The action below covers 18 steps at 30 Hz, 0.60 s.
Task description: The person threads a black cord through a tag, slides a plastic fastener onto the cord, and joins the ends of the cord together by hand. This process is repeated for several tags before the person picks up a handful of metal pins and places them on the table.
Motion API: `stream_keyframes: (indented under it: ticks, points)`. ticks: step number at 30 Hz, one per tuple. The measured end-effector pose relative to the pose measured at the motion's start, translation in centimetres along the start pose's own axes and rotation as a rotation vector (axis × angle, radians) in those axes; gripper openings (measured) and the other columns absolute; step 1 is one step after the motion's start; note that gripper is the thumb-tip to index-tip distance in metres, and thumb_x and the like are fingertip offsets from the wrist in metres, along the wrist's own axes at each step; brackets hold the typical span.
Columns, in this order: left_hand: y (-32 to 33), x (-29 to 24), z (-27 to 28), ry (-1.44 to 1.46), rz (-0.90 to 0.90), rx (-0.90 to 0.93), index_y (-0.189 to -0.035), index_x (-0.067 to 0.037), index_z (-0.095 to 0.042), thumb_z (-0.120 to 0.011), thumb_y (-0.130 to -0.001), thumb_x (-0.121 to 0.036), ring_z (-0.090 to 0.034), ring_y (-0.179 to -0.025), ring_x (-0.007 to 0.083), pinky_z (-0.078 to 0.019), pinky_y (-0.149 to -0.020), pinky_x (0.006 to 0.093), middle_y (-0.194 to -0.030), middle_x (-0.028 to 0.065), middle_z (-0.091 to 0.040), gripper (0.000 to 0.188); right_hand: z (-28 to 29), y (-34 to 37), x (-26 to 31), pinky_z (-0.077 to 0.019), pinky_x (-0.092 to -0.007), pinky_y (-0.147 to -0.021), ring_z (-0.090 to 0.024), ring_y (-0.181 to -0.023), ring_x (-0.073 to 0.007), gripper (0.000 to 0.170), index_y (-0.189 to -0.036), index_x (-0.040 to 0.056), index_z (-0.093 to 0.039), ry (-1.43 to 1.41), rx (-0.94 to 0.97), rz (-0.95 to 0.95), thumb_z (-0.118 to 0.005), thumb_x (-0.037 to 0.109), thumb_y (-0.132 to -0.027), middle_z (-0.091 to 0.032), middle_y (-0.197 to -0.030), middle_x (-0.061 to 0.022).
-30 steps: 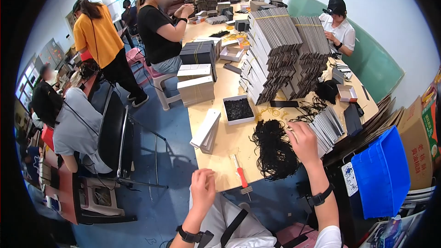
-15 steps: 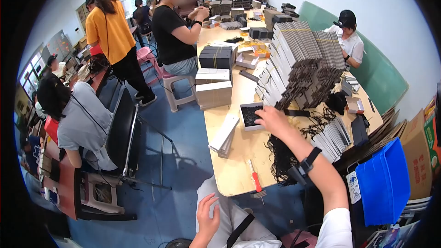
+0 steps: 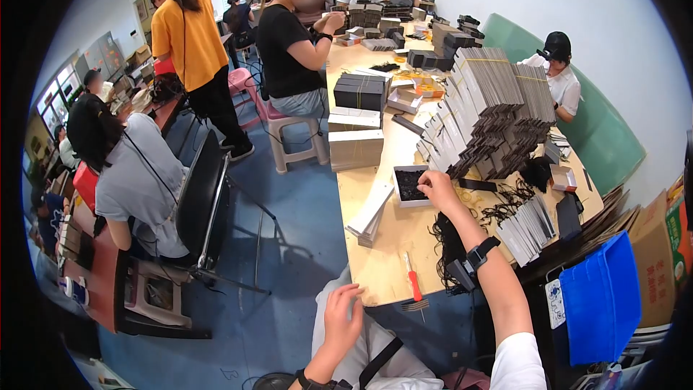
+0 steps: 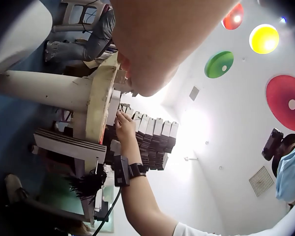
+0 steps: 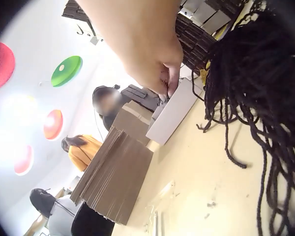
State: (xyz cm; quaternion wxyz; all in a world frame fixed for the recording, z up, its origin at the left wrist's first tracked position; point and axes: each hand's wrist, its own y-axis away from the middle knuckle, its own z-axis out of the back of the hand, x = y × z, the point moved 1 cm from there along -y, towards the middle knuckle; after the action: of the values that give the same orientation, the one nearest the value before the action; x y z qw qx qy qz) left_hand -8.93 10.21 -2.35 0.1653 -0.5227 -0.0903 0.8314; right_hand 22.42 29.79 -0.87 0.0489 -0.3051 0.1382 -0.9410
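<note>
My right hand is over the right side of a small white box of tiny black pieces. In the right wrist view, its thumb and fingertips pinch together at the box's rim, with a bit of something dark between them. Near the table's front edge, my left hand is raised over my lap, fingers loosely bent and holding nothing. A bundle of black cords lies beneath my right forearm. Closer to me on the table is a red-handled tool.
Tall stacks of grey boards rise behind the box. A short pile of white boards sits to its left, and fanned boards lie right of the cords. A blue bin stands at the right. Other people work around the tables.
My right hand has gone from above the cords into the box, then drawn slightly back to its right side with fingers pinched. The left hand has shifted a little and stays free.
</note>
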Motion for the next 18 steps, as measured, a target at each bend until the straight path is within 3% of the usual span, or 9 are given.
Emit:
stream_keyframes:
  ticks: [2, 3, 7, 14, 18]
  points:
    - [-0.8, -0.1, -0.4, -0.002, -0.008, -0.026, -0.101, -0.001, -0.062, -0.059, -0.08, 0.003, -0.057, -0.099, 0.0328, -0.0448, -0.086, 0.0386, -0.107, 0.014, -0.062, 0.022, 0.0, 0.0, -0.4, -0.0515, -0.0348, -0.066, -0.065, -0.07, -0.027, 0.012, -0.085, -0.004, -0.063, -0.19, -0.114, -0.116, -0.069, 0.001, -0.077, -0.066, -0.076, -0.0162]
    - [-1.2, -0.3, -0.6, -0.023, -0.052, -0.033, -0.101, -0.001, -0.062, -0.058, -0.08, 0.003, -0.057, -0.099, 0.0329, -0.0451, -0.086, 0.0388, -0.108, 0.014, -0.061, 0.021, 0.1, 0.2, -0.7, -0.0515, -0.0305, -0.061, -0.065, -0.064, -0.0187, 0.011, -0.086, -0.004, -0.064, -0.219, -0.145, -0.165, -0.069, 0.0, -0.078, -0.066, -0.075, -0.0131]
    - [-1.5, -0.7, -2.0, 0.082, -0.03, 0.016, -0.103, 0.0, -0.06, -0.057, -0.082, 0.002, -0.056, -0.102, 0.0342, -0.046, -0.086, 0.0391, -0.109, 0.0154, -0.06, 0.022, 0.9, 0.5, 0.0, -0.054, -0.026, -0.059, -0.064, -0.065, -0.0123, 0.012, -0.088, -0.0062, -0.065, -0.39, -0.26, -0.283, -0.069, 0.001, -0.08, -0.067, -0.076, -0.0088]
    - [-2.6, -0.5, -3.5, 0.095, 0.03, -0.02, -0.109, 0.002, -0.055, -0.054, -0.083, 0.003, -0.056, -0.103, 0.0369, -0.0458, -0.087, 0.0404, -0.109, 0.019, -0.059, 0.026, 1.2, 1.7, 1.4, -0.0539, -0.0247, -0.064, -0.062, -0.07, -0.0118, 0.015, -0.093, -0.0062, -0.063, -0.792, -0.342, -0.381, -0.069, 0.004, -0.084, -0.066, -0.084, -0.0071]
    - [-3.3, 0.5, -4.4, 0.052, 0.063, -0.069, -0.116, 0.004, -0.053, -0.052, -0.084, 0.004, -0.056, -0.102, 0.0372, -0.0455, -0.087, 0.0416, -0.11, 0.0204, -0.058, 0.032, 0.8, 5.5, 4.3, -0.0513, -0.0246, -0.07, -0.061, -0.072, -0.0123, 0.019, -0.099, -0.0032, -0.063, -0.927, -0.15, -0.393, -0.07, 0.006, -0.084, -0.065, -0.087, -0.0058]
